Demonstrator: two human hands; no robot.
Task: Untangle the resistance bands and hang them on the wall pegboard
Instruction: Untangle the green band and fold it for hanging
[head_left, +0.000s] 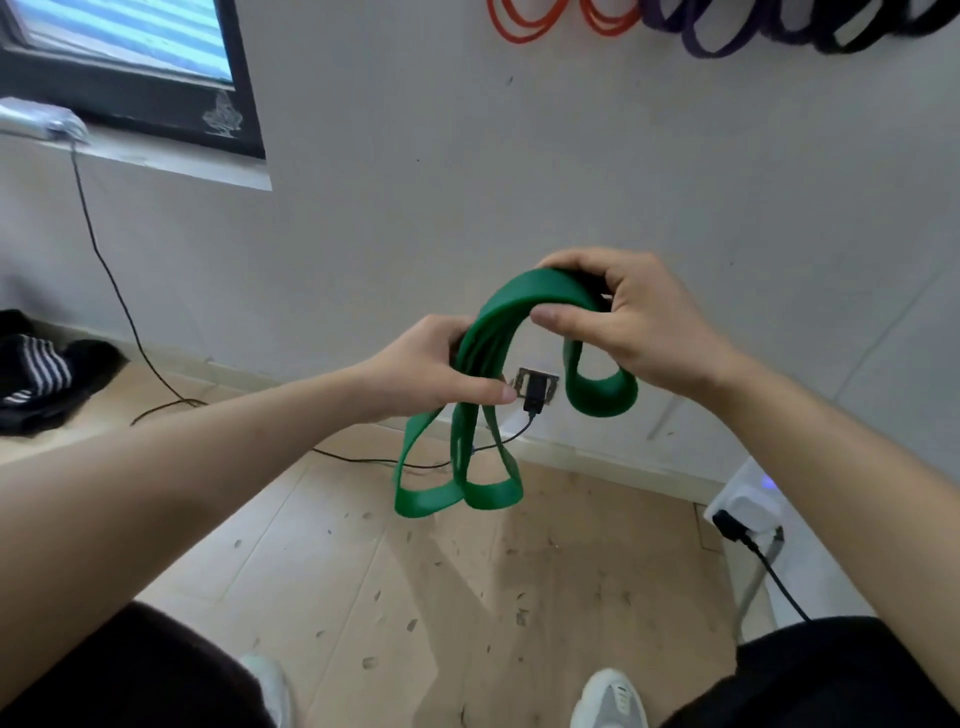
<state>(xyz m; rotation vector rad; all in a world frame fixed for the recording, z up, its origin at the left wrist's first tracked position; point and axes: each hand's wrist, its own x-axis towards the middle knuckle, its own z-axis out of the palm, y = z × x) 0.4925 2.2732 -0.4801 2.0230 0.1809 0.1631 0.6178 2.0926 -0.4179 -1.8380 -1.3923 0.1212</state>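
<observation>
now both hands, left hand (426, 364) and right hand (634, 317), fingers curled, gripping green band (519, 306).

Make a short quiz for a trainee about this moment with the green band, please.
1. True or false: the left hand and the right hand both grip the green band.
2. Which bands hang leftmost on the wall? A. orange bands B. yellow bands C. white bands
3. Fill in: the green band's loops dangle above the ____.
Key: 1 true; 2 A; 3 floor.
</observation>
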